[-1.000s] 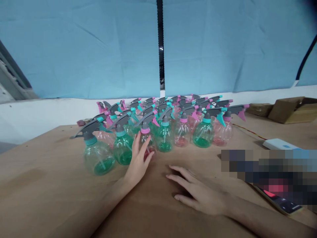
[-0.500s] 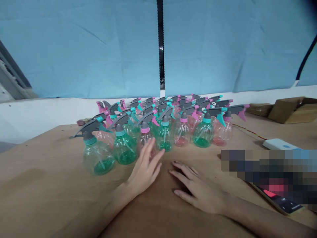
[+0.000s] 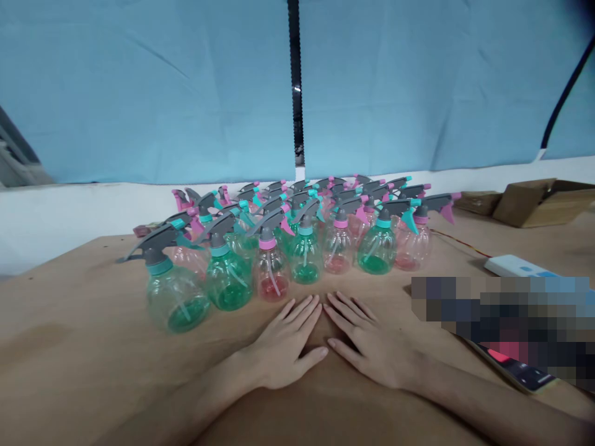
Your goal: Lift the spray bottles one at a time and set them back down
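Observation:
Flat on the wooden table [image 3: 83, 371], my left hand [image 3: 288, 344] has its fingers stretched out and holds nothing. My right hand [image 3: 367, 341] lies palm down beside it, fingers spread, also holding nothing. Just beyond the fingertips stand several clear spray bottles in uneven rows, with grey trigger heads. Nearest my left hand is a spray bottle with a pink collar and red base [image 3: 273, 286]. Left of it are a green spray bottle [image 3: 230, 282] and a tilted-looking spray bottle with a teal collar [image 3: 174, 297]. Bottles farther back are partly hidden by the front ones.
A phone [image 3: 525, 371] lies at the right, partly covered by a pixelated patch. Behind it are a white box-shaped device [image 3: 515, 265] with a thin cable and an open cardboard box [image 3: 525, 204]. A blue sheet [image 3: 186, 93] hangs behind the table.
My left hand has come down and back from in front of the pink-collared bottle to lie flat on the table. My right hand stays almost in place. The view has shifted slightly.

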A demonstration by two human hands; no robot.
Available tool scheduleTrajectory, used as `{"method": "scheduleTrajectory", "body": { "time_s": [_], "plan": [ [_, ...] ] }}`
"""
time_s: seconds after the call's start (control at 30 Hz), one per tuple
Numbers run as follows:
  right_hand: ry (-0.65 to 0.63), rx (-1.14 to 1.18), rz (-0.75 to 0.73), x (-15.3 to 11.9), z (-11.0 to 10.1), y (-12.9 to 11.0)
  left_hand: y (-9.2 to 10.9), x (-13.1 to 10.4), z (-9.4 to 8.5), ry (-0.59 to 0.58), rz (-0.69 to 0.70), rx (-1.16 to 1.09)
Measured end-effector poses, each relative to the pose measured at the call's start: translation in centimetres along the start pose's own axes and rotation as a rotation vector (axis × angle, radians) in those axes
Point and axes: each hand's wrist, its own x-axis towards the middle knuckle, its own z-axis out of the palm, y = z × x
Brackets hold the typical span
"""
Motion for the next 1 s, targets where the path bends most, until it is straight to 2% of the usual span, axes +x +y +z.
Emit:
{"method": "scheduleTrajectory", "body": {
  "time_s": [0.5,1.0],
  "plan": [
    [0.059,0.018,-0.011,-0.06,0.28,0.37,-0.06,0.18,0.2,0.025,-0.019,-0.017],
    [0.045,0.013,-0.006,-0.09,0.24,0.47,-0.1,0.18,0.18,0.028,-0.008,-0.012]
  ]
}}
